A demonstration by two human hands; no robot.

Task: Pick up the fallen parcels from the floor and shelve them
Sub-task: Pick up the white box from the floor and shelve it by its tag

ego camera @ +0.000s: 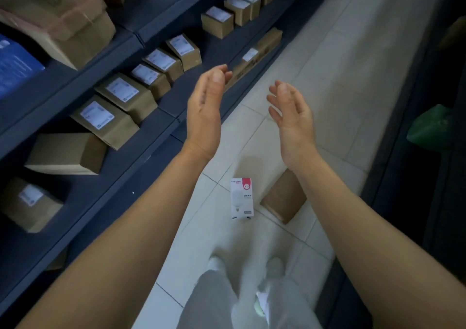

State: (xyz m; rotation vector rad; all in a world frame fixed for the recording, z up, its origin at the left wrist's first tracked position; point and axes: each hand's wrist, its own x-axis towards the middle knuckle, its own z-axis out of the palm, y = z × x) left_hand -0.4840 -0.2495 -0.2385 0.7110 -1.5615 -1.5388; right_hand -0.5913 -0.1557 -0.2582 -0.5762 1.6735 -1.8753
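Left hand (pixel 204 111) and right hand (pixel 292 116) spread, empty; light-bulb box (pixel 241 197) upright on floor (pixel 327 63), may tip against brown parcel (pixel 283 197) just beside it.

Pale tiled floor (pixel 335 58) runs up the aisle w/ dark grout lines. Green bag-like thing (pixel 428 127) sits at the right edge, in shadow, blurred. Blue box (pixel 15 68) on upper shelf level at far left, partly cut off by the frame.
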